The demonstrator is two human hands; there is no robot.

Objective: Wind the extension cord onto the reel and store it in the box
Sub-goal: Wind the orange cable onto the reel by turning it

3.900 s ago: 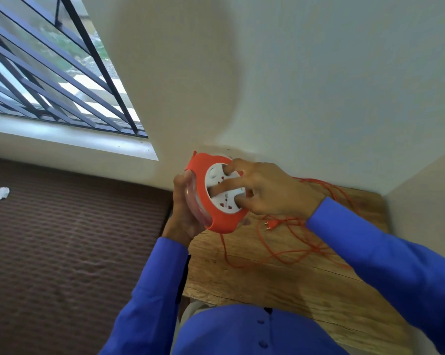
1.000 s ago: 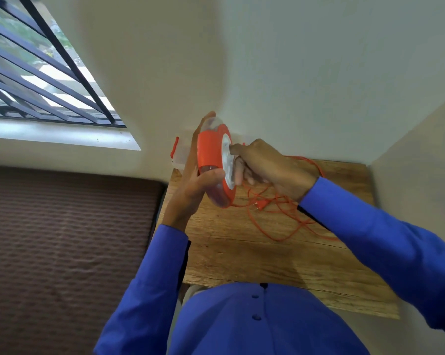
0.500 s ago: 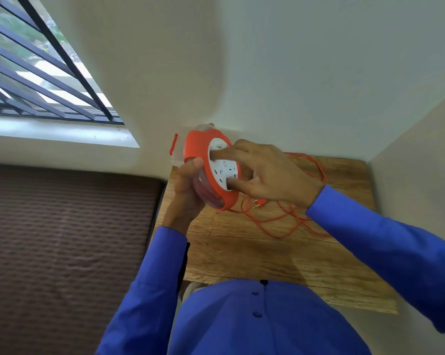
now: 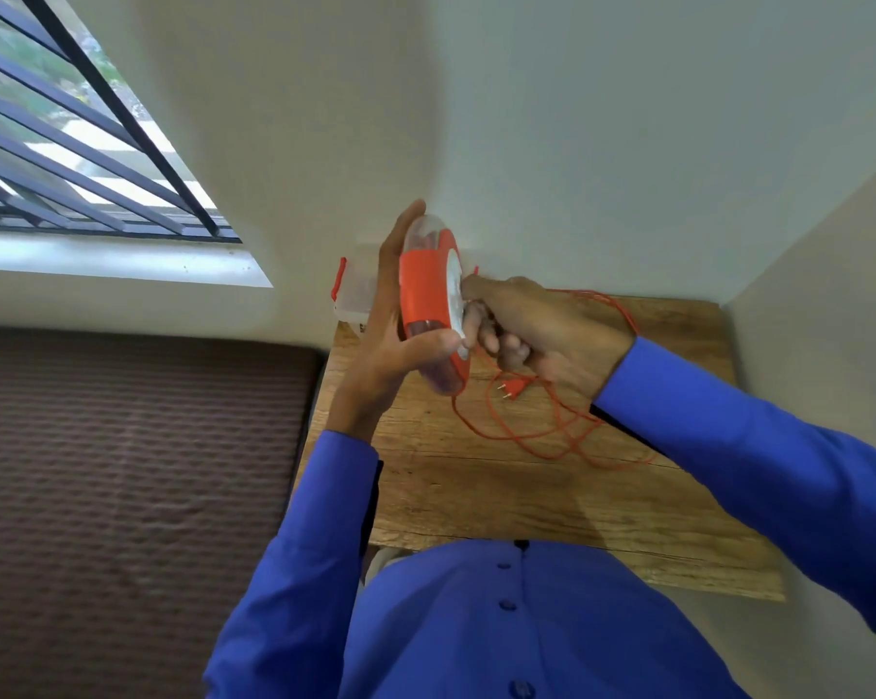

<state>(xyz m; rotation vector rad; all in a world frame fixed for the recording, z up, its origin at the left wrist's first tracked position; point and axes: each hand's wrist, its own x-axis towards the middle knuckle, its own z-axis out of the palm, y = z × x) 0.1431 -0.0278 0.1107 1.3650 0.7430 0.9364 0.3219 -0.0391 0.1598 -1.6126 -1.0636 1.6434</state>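
Observation:
An orange reel [image 4: 424,295] with a white socket face and clear back is held edge-on above the wooden table [image 4: 501,491]. My left hand [image 4: 393,340] clamps its back and rim, thumb across the lower edge. My right hand [image 4: 537,330] presses on the white face with fingers curled at it. Loose orange cord [image 4: 542,431] trails from the reel's bottom into a tangle on the table, with its two-pin plug [image 4: 514,388] lying under my right hand. A clear plastic box with orange clips [image 4: 351,295] stands at the table's far left corner, mostly hidden behind my left hand.
The table sits in a corner, with walls behind it and to its right. A brown ribbed mattress [image 4: 133,471] lies along the table's left side. A barred window [image 4: 72,143] is at the upper left.
The reel has turned from showing its white socket face to edge-on, and my right hand has rotated on that face. The cord pile on the table has shifted slightly.

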